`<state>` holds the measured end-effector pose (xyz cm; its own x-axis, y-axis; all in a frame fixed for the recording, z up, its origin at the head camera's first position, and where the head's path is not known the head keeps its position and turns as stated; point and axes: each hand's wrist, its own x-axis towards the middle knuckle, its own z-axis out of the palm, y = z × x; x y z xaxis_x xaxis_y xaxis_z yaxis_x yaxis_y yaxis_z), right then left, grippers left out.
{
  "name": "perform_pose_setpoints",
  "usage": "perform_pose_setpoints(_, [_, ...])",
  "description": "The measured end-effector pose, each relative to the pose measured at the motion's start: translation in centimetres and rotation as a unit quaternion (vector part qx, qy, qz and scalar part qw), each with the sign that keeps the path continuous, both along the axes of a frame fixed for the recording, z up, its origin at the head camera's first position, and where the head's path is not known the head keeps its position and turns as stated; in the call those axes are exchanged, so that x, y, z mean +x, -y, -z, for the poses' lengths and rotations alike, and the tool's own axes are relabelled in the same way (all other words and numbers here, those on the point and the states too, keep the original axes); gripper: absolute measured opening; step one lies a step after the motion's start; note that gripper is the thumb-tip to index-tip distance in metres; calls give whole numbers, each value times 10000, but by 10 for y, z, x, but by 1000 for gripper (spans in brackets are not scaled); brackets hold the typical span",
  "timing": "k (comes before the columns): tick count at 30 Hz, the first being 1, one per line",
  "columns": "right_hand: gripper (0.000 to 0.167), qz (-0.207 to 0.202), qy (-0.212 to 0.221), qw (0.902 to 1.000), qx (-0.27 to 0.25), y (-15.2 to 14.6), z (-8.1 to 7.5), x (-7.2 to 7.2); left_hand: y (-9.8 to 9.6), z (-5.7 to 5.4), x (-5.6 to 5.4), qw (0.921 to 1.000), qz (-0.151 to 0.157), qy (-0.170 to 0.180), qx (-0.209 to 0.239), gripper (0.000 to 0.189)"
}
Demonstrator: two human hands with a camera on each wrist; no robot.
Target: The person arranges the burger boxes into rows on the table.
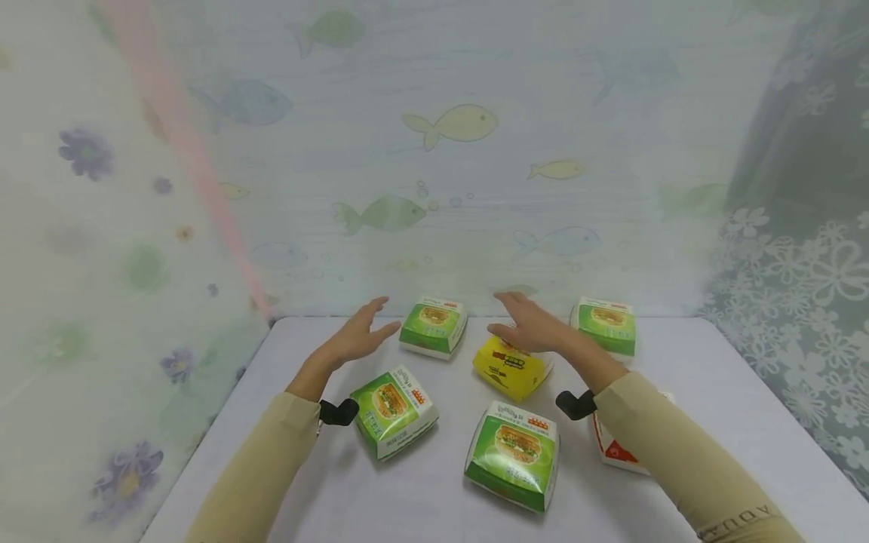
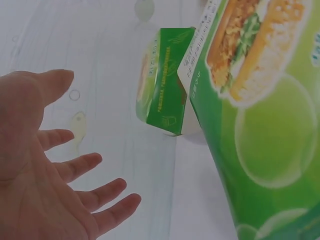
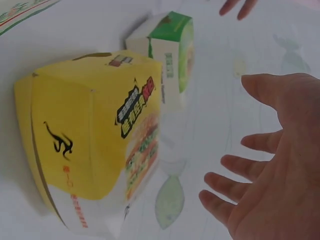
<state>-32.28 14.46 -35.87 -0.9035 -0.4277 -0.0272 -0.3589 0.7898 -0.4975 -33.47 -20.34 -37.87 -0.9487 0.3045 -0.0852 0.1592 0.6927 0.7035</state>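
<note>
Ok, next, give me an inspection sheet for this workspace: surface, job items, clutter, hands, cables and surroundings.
Surface: white table, carrying six boxes.
Job items: four green boxes, one yellow box, one red-and-white box partly hidden by the right sleeve.
Clutter: nothing seen.
Left hand: fingers spread, holding nothing, near two green boxes.
Right hand: fingers spread, holding nothing, nearest the yellow box.
Cables: nothing seen.
Surroundings: fish-print backdrop behind the table, flower prints on both sides.
</note>
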Motion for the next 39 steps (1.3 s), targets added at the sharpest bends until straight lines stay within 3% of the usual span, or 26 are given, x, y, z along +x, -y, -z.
perform_pose_setpoints(6, [72, 95, 232, 9996, -149, 9, 2, -12, -2, 1, -7, 9988, -228, 343, 274, 71])
perform_pose_setpoints(16, [69, 291, 548, 9967, -516, 26, 7, -30, -7, 5, -22, 9957, -443, 537, 618, 65])
perform_pose_setpoints(31, [71, 774, 1087, 9848, -1112, 66, 23, -50, -18, 16, -40, 9915, -762, 837, 643, 63])
perform_pose_setpoints(39, [77, 991, 1335, 9789, -1186, 75, 33, -60, -26, 25, -47, 9833, -1034, 1155, 956, 60])
